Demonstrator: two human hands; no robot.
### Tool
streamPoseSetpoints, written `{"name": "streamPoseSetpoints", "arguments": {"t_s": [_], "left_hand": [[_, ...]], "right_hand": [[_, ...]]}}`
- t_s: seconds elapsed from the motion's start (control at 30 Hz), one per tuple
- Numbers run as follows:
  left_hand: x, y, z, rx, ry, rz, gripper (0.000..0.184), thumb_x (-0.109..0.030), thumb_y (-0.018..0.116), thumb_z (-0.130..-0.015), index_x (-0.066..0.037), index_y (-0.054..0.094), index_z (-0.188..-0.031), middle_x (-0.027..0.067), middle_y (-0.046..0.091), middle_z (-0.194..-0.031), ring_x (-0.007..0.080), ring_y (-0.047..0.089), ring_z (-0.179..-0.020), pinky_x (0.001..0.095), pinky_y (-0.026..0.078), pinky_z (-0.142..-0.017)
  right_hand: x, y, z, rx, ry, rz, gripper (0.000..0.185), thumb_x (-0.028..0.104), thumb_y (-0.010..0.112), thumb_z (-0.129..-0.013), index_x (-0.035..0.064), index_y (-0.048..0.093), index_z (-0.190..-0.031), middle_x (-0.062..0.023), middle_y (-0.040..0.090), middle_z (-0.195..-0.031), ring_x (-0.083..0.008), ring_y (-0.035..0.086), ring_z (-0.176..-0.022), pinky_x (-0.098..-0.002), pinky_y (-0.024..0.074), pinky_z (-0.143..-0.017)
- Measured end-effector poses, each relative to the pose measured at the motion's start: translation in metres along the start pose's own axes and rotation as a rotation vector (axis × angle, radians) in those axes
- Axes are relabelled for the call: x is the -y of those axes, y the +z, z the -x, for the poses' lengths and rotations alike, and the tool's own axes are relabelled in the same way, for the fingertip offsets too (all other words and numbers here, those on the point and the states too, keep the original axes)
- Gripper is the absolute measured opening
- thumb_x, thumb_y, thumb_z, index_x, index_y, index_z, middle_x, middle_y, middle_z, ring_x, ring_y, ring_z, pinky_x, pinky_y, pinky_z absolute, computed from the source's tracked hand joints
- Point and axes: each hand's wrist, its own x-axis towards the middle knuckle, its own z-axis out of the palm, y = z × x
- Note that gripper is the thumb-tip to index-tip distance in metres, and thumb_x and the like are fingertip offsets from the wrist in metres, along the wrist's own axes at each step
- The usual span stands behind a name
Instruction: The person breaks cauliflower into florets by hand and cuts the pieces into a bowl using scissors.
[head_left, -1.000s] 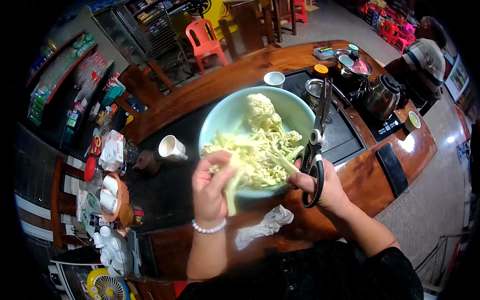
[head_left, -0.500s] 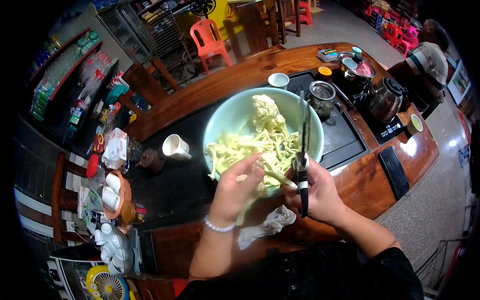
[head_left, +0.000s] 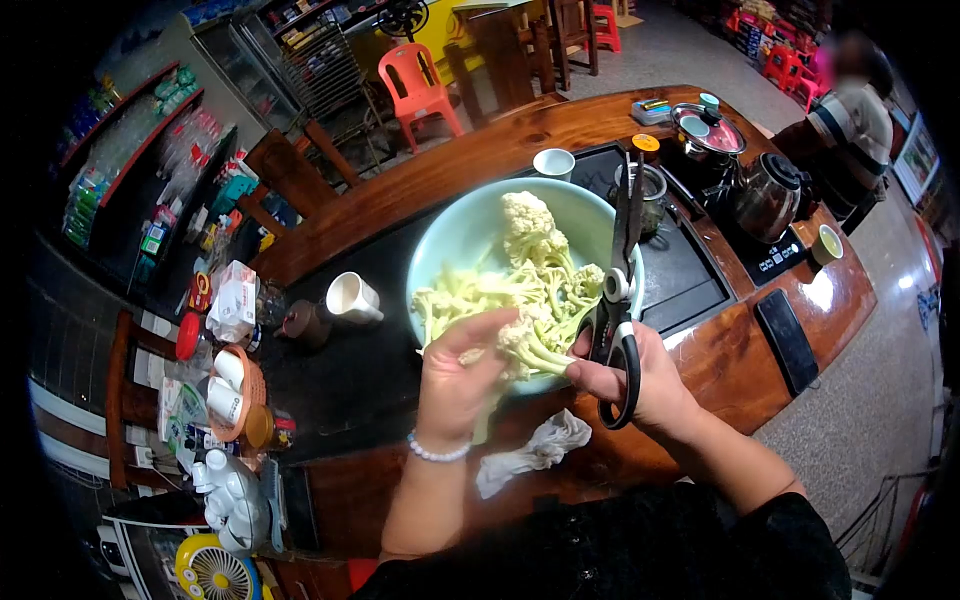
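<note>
A pale green bowl (head_left: 430,245) holds several cut cauliflower pieces (head_left: 535,230). Over its near rim, my left hand (head_left: 460,365), with a white bead bracelet, curls its fingers around the head of a small cauliflower floret (head_left: 530,345). My right hand (head_left: 650,385) grips black-handled scissors (head_left: 622,285), blades pointing up and nearly closed. Its thumb and forefinger also pinch the end of the floret's stem. Part of the left hand's grip is hidden behind the floret. A crumpled white cloth (head_left: 540,450) lies on the table below the hands.
The bowl stands on a black tea tray (head_left: 370,390) set in a wooden table (head_left: 460,160). Around it are a white mug (head_left: 352,297), a small cup (head_left: 553,163), a glass kettle (head_left: 768,200) and a phone (head_left: 786,342). A person (head_left: 850,130) is at the far right.
My right hand has turned the scissors, so the handle loops now show more openly. Its thumb has come onto the floret's stem. My left thumb has moved back from the floret's front.
</note>
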Motion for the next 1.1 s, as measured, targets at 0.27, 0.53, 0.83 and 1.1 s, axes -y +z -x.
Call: {"name": "streamPoseSetpoints", "arguments": {"t_s": [0.27, 0.53, 0.83, 1.1], "left_hand": [[-0.010, 0.004, 0.001, 0.047, -0.052, 0.011, 0.037, 0.000, 0.065, -0.083, 0.000, 0.060, -0.120, 0.0068, 0.065, -0.104, 0.0112, 0.059, -0.093, 0.0246, 0.047, -0.086], [0.001, 0.003, -0.002, -0.193, 0.031, -0.039, 0.022, -0.001, 0.068, -0.083, 0.000, 0.063, -0.105, 0.0055, 0.066, -0.095, 0.0097, 0.061, -0.085, 0.0216, 0.049, -0.074], [-0.012, -0.026, -0.010, -0.367, 0.120, 0.131, 0.017, -0.003, 0.069, -0.085, -0.001, 0.062, -0.100, 0.0046, 0.065, -0.091, 0.0091, 0.061, -0.082, 0.0212, 0.049, -0.075], [-0.010, -0.020, -0.009, -0.387, 0.173, -0.111, 0.019, -0.003, 0.071, -0.083, 0.000, 0.062, -0.099, 0.0054, 0.065, -0.089, 0.0086, 0.061, -0.081, 0.0206, 0.049, -0.072]], "right_hand": [[-0.006, 0.003, -0.003, -0.121, -0.140, 0.005, 0.027, 0.013, 0.075, -0.078, 0.0032, 0.059, -0.096, 0.0011, 0.060, -0.081, -0.0056, 0.053, -0.070, -0.0205, 0.0427, -0.063], [-0.017, 0.000, 0.004, 0.023, 0.005, 0.203, 0.039, 0.022, 0.080, -0.077, 0.0013, 0.059, -0.102, -0.0031, 0.064, -0.088, -0.0099, 0.060, -0.079, -0.0249, 0.0493, -0.069], [-0.033, -0.044, 0.045, 0.399, 0.215, 0.608, 0.064, 0.060, 0.068, -0.079, -0.0002, 0.053, -0.095, -0.0160, 0.059, -0.075, -0.0276, 0.061, -0.071, -0.0377, 0.0477, -0.064], [-0.037, -0.042, 0.046, 0.543, 0.278, 0.626, 0.063, 0.053, 0.073, -0.079, -0.0010, 0.053, -0.104, -0.0098, 0.061, -0.089, -0.0195, 0.060, -0.081, -0.0330, 0.0481, -0.070]]}}
